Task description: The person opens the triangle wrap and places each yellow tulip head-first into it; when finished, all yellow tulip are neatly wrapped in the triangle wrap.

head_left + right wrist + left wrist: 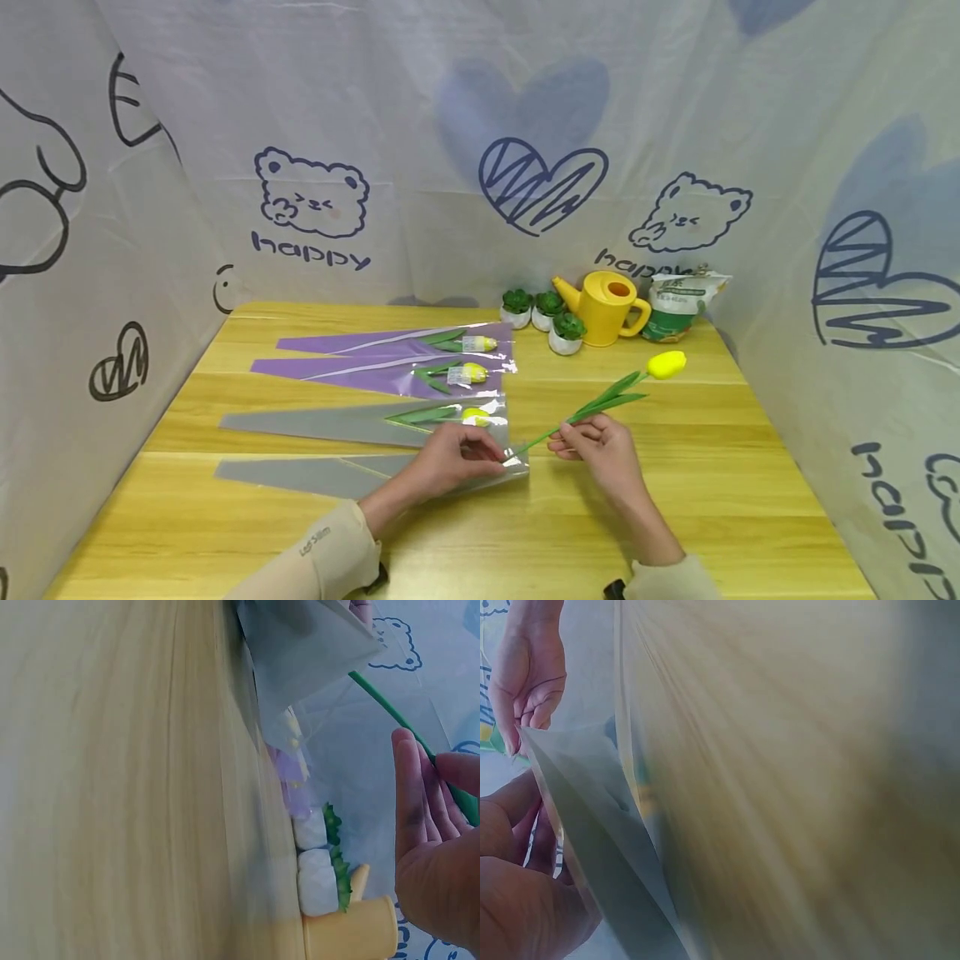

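Observation:
My right hand (603, 454) pinches the green stem (390, 711) of a yellow artificial tulip (667, 364) between thumb and fingers. Its bloom points up and to the right, and the stem's lower end reaches the mouth of the nearest grey flower sleeve (300, 472). At that mouth my left hand (459, 460) pinches the sleeve's edge, and in the left wrist view the grey sheet (592, 825) stands lifted beside the fingers. Just behind it lies another grey sleeve (300, 423) with a yellow tulip (474, 416) inside, partly covered by the left hand.
Farther back lie two purple sleeves (322, 367), each with a yellow tulip inside. Small potted succulents (567, 332), a yellow watering can (600, 310) and a green-and-white bag (675, 308) stand at the back right. A printed cloth (420, 225) encloses the wooden table (712, 483).

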A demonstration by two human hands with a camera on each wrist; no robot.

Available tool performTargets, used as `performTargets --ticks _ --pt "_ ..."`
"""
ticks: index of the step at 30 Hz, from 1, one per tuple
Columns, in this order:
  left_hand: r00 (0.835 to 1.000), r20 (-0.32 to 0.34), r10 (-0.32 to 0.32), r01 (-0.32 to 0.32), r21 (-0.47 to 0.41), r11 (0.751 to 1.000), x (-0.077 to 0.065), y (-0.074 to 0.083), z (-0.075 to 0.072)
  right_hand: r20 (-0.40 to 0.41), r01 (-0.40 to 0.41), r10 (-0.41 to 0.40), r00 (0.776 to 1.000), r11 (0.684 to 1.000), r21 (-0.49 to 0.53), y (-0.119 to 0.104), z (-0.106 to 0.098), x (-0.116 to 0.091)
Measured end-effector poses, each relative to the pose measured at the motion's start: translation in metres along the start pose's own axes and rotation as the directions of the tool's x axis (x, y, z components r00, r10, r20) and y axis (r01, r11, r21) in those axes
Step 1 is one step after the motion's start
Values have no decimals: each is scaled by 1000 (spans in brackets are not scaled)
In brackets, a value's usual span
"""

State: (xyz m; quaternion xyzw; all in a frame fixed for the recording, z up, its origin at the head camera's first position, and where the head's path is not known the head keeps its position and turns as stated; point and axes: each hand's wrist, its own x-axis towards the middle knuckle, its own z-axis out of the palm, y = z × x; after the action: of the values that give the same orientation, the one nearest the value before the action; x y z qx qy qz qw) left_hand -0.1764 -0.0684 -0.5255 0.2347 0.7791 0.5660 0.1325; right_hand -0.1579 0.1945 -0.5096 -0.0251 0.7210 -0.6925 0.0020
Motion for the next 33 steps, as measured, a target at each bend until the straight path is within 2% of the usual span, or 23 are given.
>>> performTargets --ticks 7,16,33 --pt "1000 -6 -4 5 22 1000 1 2 0 57 -13 13 998 1000 1 1 3 1" --pt "1000 -22 2 -2 13 1000 2 5 2 150 10 -8 989 1000 -8 3 7 2" --pt "999 -36 7 -6 24 1000 3 5 4 214 5 1 977 1000 -27 8 18 5"
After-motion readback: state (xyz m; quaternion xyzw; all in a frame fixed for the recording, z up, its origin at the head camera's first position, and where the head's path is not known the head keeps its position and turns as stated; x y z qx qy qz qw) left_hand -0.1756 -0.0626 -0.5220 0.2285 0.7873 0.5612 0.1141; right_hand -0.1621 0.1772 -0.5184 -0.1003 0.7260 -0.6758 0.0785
